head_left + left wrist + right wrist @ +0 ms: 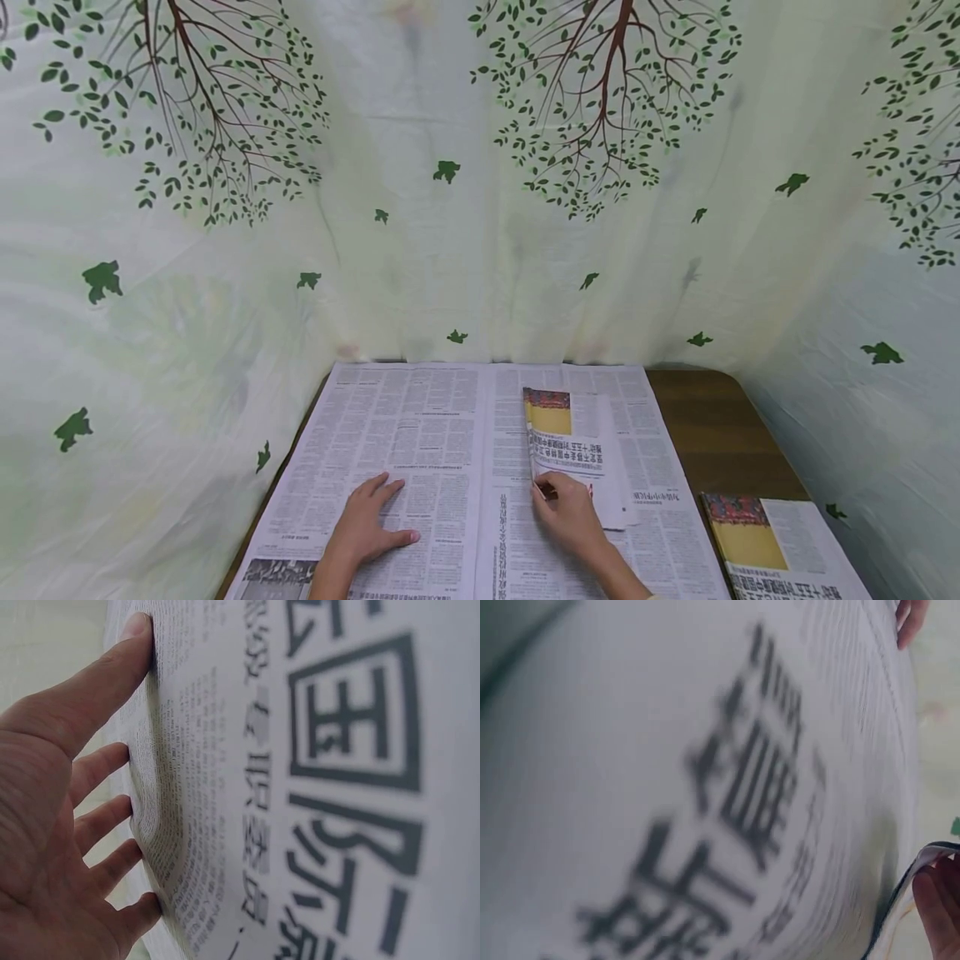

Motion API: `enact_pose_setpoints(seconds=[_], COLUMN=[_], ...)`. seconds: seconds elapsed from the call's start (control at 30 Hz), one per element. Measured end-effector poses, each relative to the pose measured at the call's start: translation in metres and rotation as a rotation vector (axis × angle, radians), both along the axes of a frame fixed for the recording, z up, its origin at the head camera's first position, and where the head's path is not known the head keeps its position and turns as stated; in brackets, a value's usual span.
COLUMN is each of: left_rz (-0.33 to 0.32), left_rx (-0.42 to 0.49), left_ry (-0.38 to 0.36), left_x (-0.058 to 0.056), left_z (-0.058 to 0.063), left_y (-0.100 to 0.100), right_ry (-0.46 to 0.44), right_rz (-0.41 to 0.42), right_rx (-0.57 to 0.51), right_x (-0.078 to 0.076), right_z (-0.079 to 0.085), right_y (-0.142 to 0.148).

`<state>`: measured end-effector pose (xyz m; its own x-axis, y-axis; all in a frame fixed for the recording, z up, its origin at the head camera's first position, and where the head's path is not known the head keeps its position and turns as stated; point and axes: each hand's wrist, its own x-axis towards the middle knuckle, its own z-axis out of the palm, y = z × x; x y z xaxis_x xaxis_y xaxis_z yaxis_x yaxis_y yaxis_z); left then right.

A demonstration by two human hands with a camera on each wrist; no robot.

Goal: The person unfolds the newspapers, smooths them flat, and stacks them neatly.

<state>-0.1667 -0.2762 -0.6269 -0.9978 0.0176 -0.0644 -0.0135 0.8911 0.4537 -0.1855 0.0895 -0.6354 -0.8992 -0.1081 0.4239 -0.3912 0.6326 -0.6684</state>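
A large newspaper sheet (420,408) lies spread on the table with a crease down its middle. On its right half is a smaller folded newspaper (609,483) with a red and yellow picture. My right hand (573,517) pinches that folded newspaper by its left edge; in the right wrist view the edge curves up at the fingers (934,911). Spread fingers and thumb mark my left hand (363,525), which rests on the left half of the sheet. The left wrist view shows its fingertips (116,757) touching the paper.
Another folded newspaper (787,542), with the same red and yellow picture, lies at the right front. Dark brown tabletop (720,433) shows at the right. A pale curtain (525,283) printed with trees and leaves hangs behind and at both sides.
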Motion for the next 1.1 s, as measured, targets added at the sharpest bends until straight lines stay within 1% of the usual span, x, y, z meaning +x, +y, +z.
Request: enact_pose_setpoints(seconds=[0.07,0.13,0.2,0.3,0.53,0.67,0.73,0.8,0.9,0.97,1.0,1.1], left_rz=[0.002,-0.001,0.000,0.000,0.010,0.001,-0.006,-0.012,-0.010,-0.008,-0.006,0.001], left_rx=[0.004,0.008,0.009,0.010,0.016,0.003,-0.003,-0.005,-0.004,-0.005,-0.005,-0.001], left_ry=[0.001,0.008,0.008,0.006,-0.007,-0.017,-0.019,-0.017,-0.012,-0.009,-0.008,-0.008], left_x=[0.000,0.000,0.000,0.000,-0.001,-0.001,-0.001,-0.001,0.000,0.000,0.000,0.000], left_z=[0.000,0.000,0.000,0.001,0.001,0.001,0.001,0.001,0.001,0.001,0.002,0.001], left_y=[0.000,0.000,0.000,0.000,0.001,0.001,0.000,0.000,0.000,0.000,0.000,0.000], right_ry=[0.000,0.017,0.038,0.043,0.030,-0.020,-0.028,0.000,0.075,0.097,0.095,0.032], right_rz=[0.005,0.011,0.016,0.030,0.043,0.022,0.015,0.016,0.024,0.024,0.018,-0.030], right_rx=[-0.010,-0.016,-0.013,-0.005,0.053,0.095,0.105,0.112,0.121,0.132,0.141,0.172], right_x=[0.001,0.002,0.003,0.006,0.009,0.009,0.008,0.007,0.005,0.005,0.005,0.005], right_z=[0.000,-0.001,-0.002,-0.004,-0.009,-0.012,-0.013,-0.015,-0.019,-0.020,-0.020,-0.019], right_y=[-0.003,-0.006,-0.008,-0.011,-0.016,-0.016,-0.015,-0.013,-0.010,-0.008,-0.006,-0.001])
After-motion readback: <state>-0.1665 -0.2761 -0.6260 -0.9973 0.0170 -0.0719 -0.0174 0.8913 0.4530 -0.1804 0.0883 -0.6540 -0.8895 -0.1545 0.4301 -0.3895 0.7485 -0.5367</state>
